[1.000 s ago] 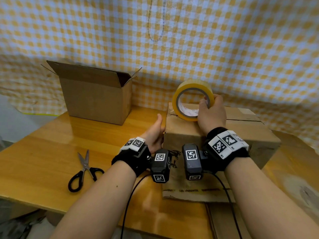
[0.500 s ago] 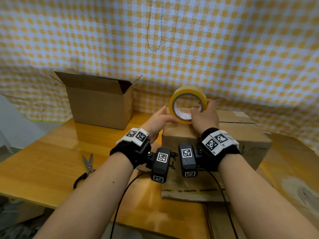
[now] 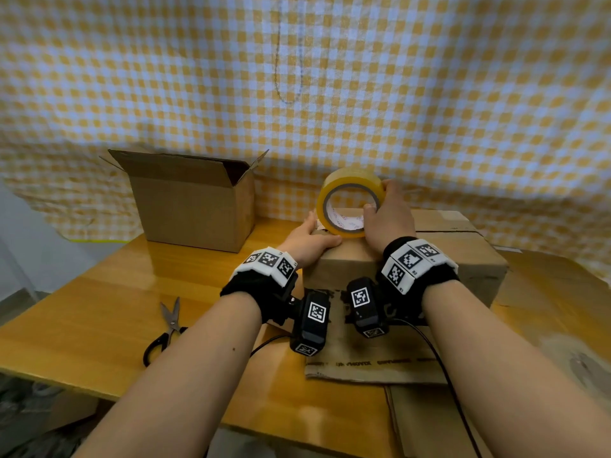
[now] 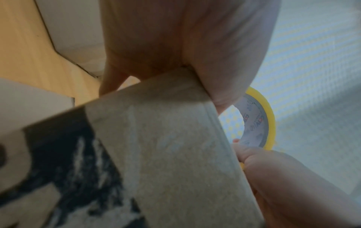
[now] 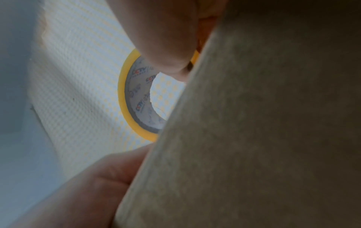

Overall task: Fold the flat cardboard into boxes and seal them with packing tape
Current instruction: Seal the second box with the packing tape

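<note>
- Far L: table (image 3: 82, 312) edge runs diagonally; floor beyond it is dark and hard to read.
- Scissors (image 3: 167, 328) lie flat nr the L-front edge, blades pointing away, well apart from both boxes. Bare wood all round them.
- Open box (image 3: 193, 209) stands upright at back L, flaps up, close to the checked cloth (image 3: 429, 94). Strip of bare wood between it & the closed box.
- Left hand (image 3: 309, 241) rests on the closed box's L top corner, fingers fairly straight and pressing down over the edge, thumb along the top. Left wrist view: palm against that corner; fingertips hidden behind the cardboard.
- Tape roll (image 3: 348, 201), yellow, stands on edge on the closed box's top at its L end, just beside the left hand. Whether any tape is stuck down yet: can't tell.
- Right hand (image 3: 388, 214) grips the roll: fingers curled over the outer rim, thumb inside the core. Right wrist view is mostly box wall, blurred; roll (image 5: 136, 95) only partly seen.
- Closed box (image 3: 429, 259) sits centre-R w/ top flaps shut, seam running L-R across the top; its far R end is nr the table's R side.
- Flat cardboard (image 3: 373, 365) lies under/in front of it, reaching the front edge; printing on it too small to read.
- Backdrop cloth hangs behind everything, hiding the wall.
</note>
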